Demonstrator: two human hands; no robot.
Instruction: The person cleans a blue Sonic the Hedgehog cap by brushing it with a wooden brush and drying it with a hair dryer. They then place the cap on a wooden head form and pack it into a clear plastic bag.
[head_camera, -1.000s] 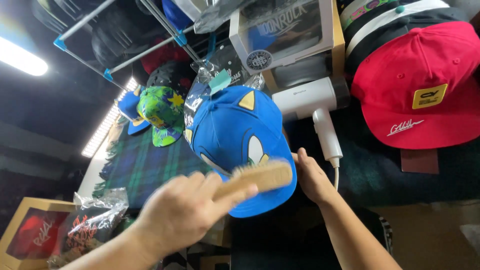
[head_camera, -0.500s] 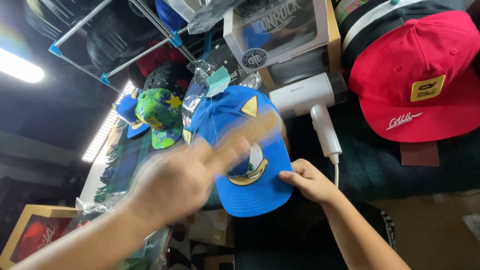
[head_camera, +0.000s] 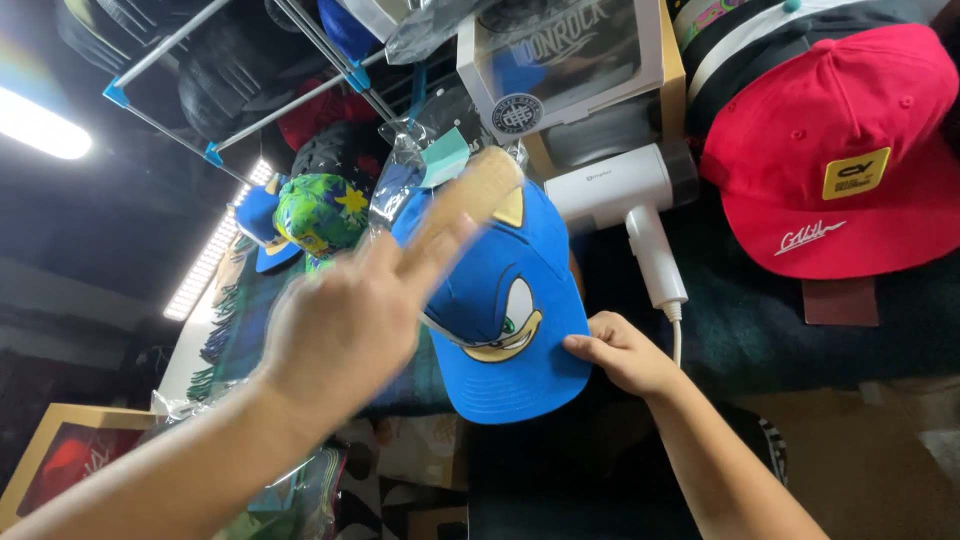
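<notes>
The blue cartoon cap (head_camera: 505, 310) sits at the middle of our view, brim toward us, with a big eye and a tan muzzle on its front panel and a small yellow ear near the crown. Starting at the far left, a wooden-framed box (head_camera: 55, 455) shows a red cap inside, and crinkled clear plastic bags (head_camera: 290, 490) lie beside it. Above those, a dark green tartan cloth (head_camera: 250, 330) is spread out, and a green floral cap (head_camera: 320, 215) rests on a smaller blue one. Our left hand (head_camera: 350, 320) comes next, blurred, raised in front of the blue cartoon cap's left side. Its fingers are closed around a wooden brush (head_camera: 470, 195), with the index and middle fingers stretched along the handle; the brush head is over the cap's crown, though we cannot tell whether it touches. A clear bag with a pale teal tag (head_camera: 445, 158) hangs just behind. Right of the cap, our right hand (head_camera: 620, 350) has its fingers pressed together on the edge of the brim, holding it at the right corner. Just behind that hand a white handheld steamer (head_camera: 630, 195) lies with its handle pointing toward us and its cord trailing down. A window-fronted cap box (head_camera: 570, 60) stands above it. Farthest right, a red snapback cap (head_camera: 840, 160) with a yellow patch lies on a dark cloth.
</notes>
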